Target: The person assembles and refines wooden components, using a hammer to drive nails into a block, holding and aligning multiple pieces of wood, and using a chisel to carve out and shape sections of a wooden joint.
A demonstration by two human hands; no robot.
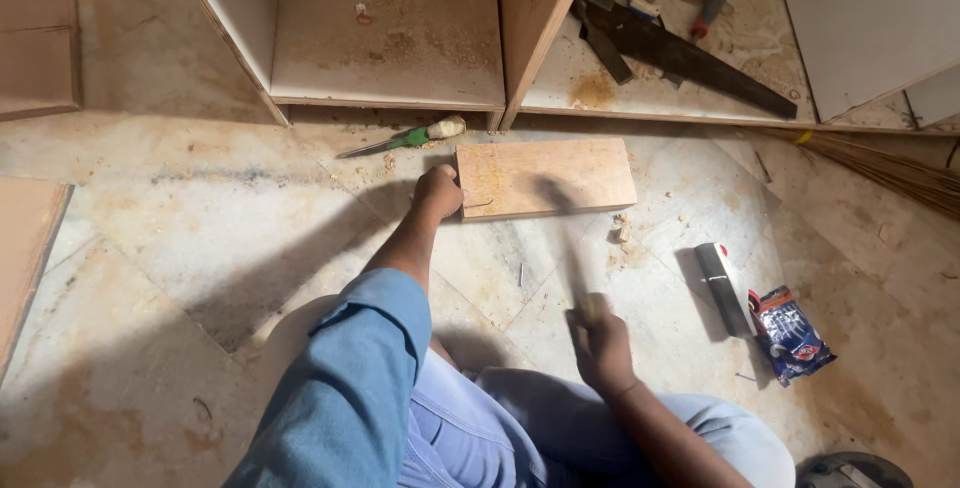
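A rectangular plywood piece lies flat on the stone floor. My left hand rests at its left edge, fingers closed against the wood as if pinching something small there. My right hand is nearer my knees, gripping a hammer whose handle and head are blurred by motion above the floor, between my hand and the plywood. Blue sleeves and jeans fill the bottom of the view.
A green-handled chisel lies left of the plywood. A hand saw and a screwdriver rest inside the cabinet carcass. A dark bar and a blue packet lie at right. Broom bristles enter from far right.
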